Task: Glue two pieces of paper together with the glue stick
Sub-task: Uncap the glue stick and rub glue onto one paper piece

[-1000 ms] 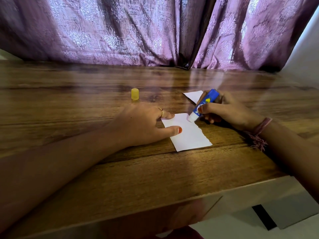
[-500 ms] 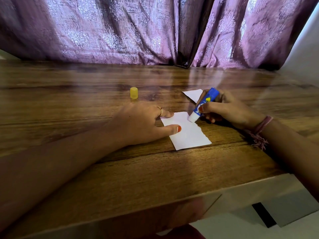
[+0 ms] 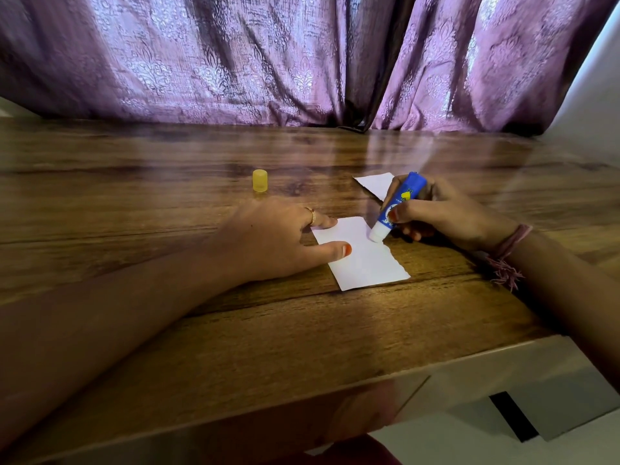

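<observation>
The worktop [image 3: 167,330] is a wooden surface with brown grain running left to right and a glossy finish that reflects light along its far half. A purple curtain [image 3: 235,55] with a pale embossed pattern hangs in folds directly behind the far edge; two panels meet at a dark fold right of centre. A plain white wall [image 3: 593,78] stands at the right. A pale floor [image 3: 503,441] shows below the near edge.

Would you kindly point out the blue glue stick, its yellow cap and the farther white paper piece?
blue glue stick [image 3: 399,203], head view, middle of barrel.
yellow cap [image 3: 260,180], head view, its side.
farther white paper piece [image 3: 375,184], head view, bare centre.
</observation>
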Demonstrator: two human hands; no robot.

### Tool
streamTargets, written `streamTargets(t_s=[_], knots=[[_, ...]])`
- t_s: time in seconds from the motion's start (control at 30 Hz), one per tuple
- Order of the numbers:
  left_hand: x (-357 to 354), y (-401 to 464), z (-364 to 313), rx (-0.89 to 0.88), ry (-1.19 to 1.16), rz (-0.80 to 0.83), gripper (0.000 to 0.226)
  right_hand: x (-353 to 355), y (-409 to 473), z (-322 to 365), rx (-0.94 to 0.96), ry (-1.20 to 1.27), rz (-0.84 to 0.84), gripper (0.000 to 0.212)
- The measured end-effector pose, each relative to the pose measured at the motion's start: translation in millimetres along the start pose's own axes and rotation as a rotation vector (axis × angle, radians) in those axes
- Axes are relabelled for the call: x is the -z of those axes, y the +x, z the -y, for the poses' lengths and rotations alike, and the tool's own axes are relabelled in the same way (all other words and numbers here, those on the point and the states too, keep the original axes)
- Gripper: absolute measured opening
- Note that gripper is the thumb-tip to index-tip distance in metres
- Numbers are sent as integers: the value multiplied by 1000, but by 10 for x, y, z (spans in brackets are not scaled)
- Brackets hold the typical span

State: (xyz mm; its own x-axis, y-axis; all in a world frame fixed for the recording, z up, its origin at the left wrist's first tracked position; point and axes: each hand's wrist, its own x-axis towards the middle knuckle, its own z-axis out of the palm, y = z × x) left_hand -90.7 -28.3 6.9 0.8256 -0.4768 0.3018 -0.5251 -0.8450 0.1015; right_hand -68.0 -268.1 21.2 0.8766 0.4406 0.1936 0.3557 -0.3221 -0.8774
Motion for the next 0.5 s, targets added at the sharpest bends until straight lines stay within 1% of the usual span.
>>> streamTargets(t_s=[0.17,0.5], knots=[[0,0,2,14,-2,8,65,8,-18,7,2,8,45,22],[-3,5,10,13,-2,11,71,31,-37,0,-5,10,47,20]])
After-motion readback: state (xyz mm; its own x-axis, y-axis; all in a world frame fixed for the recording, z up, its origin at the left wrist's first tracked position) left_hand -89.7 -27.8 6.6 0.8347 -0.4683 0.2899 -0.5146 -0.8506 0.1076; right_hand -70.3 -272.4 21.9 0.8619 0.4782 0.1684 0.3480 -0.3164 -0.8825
